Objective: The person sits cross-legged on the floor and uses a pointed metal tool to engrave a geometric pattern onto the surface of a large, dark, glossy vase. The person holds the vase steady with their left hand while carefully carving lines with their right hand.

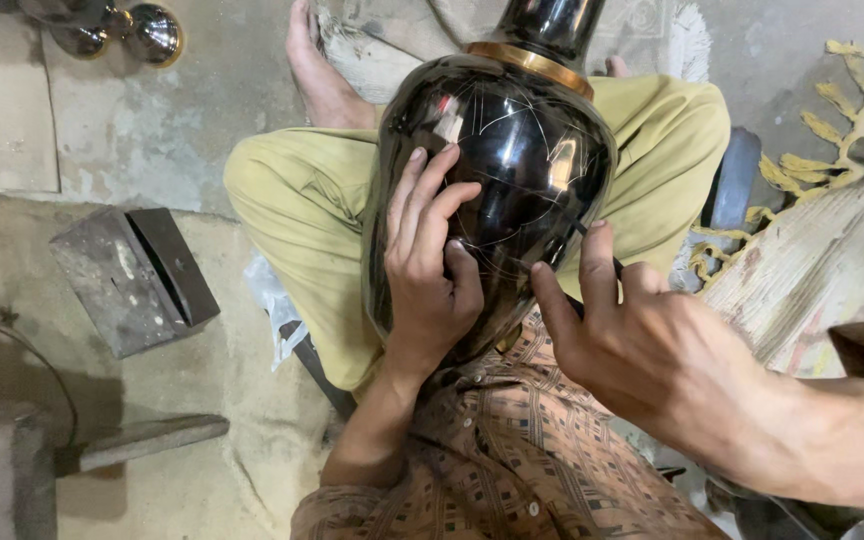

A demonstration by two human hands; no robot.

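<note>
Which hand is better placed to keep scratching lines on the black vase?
Right hand: it holds the thin tool against the vase. Left hand lies flat, steadying it.

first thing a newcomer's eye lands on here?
The big glossy black vase with a gold band at its neck, lying across the seated person's lap at centre, thin scratched lines on its surface. The left hand lies flat on its belly, while the right hand presses a thin dark tool against its lower right side. Far smaller: shiny metal pieces on the floor, top left.
</note>
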